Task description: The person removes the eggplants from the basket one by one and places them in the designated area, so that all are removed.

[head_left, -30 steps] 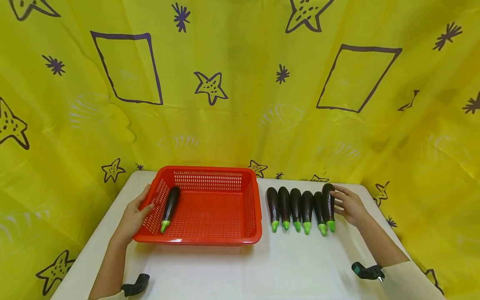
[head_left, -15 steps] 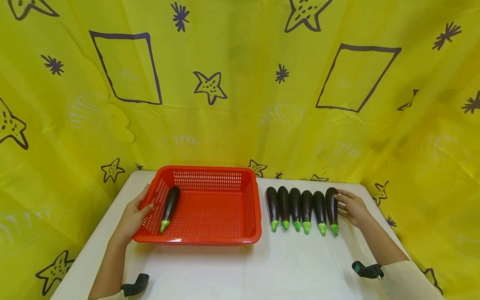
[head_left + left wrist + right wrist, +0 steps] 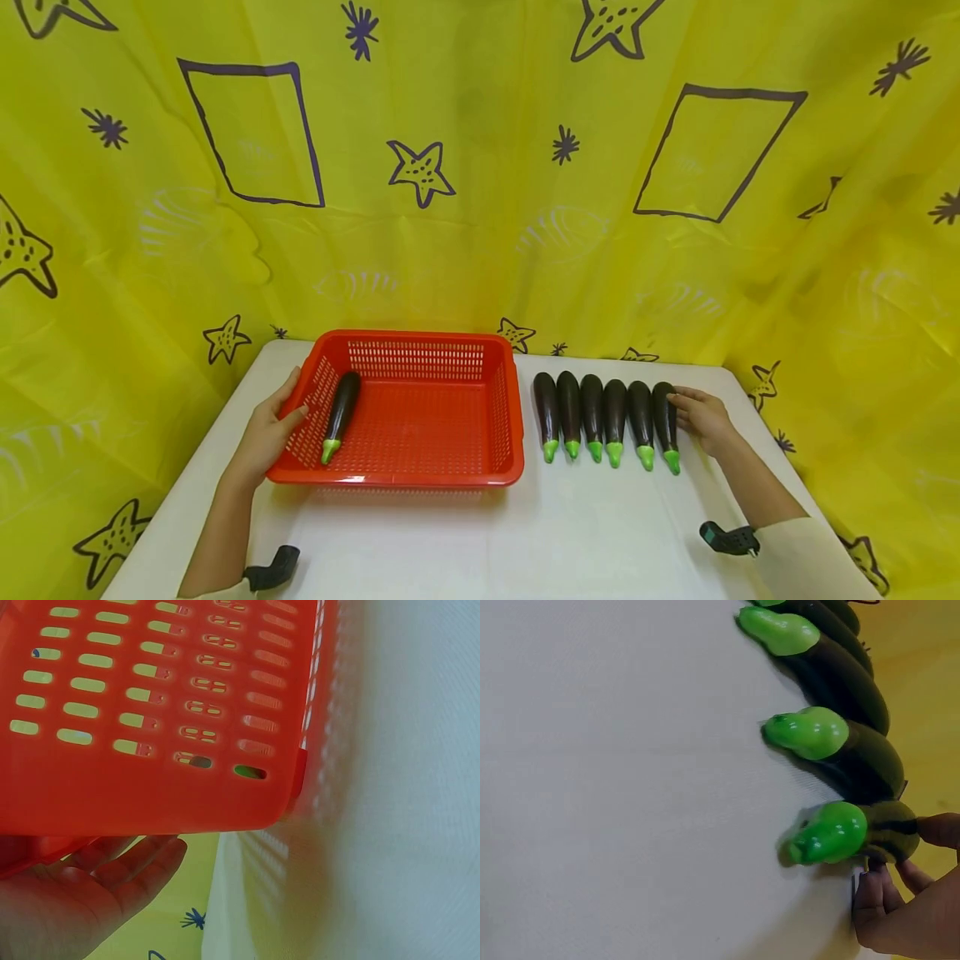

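My left hand (image 3: 267, 429) grips the left rim of a red plastic basket (image 3: 420, 480), thumb over the edge. In the left wrist view, the fingers (image 3: 154, 874) reach under the basket's rim. Inside the basket, along its left side, lies one dark purple eggplant (image 3: 342, 414) with a green stem end. To the right, several eggplants (image 3: 592, 412) lie side by side in a row, green ends toward me. My right hand (image 3: 705, 418) holds the rightmost eggplant (image 3: 664, 425) on the table. The right wrist view shows the thumb on top of this eggplant (image 3: 889, 832) and the other fingers along its side.
A white table (image 3: 555, 533) carries everything. Yellow curtains (image 3: 480, 250) with drawn stars and squares hang close behind it and on both sides. The basket's right wall stands just left of the eggplant row.
The rightmost eggplant has shifted slightly right and toward me, away from its neighbour, with my right hand on it, and now lies in line with the row. The left hand and basket stay put.
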Demonstrator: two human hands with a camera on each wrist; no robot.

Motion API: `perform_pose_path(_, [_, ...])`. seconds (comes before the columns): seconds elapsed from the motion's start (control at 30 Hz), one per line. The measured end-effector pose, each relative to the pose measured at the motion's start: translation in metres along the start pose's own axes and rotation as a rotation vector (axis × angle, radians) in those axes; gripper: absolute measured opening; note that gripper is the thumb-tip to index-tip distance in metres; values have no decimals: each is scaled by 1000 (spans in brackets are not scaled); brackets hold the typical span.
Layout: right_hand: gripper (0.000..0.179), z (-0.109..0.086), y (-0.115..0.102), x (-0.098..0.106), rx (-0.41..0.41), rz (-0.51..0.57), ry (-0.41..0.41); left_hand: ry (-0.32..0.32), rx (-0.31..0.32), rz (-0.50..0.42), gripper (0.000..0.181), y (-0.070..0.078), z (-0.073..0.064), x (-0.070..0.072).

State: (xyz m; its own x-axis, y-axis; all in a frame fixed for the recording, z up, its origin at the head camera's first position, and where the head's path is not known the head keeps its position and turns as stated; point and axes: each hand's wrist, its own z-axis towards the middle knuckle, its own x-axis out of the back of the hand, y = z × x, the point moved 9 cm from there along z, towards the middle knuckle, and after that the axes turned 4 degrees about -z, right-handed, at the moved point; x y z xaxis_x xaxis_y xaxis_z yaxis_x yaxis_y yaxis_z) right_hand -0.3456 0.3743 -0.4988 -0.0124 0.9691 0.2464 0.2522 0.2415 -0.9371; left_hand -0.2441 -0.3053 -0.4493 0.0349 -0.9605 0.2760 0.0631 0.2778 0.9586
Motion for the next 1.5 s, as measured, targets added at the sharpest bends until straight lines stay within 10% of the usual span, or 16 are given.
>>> perform_pose_path(1.5, [62,-5,-2,8,22,-156,122,3,9,-1,68,0,0,1])
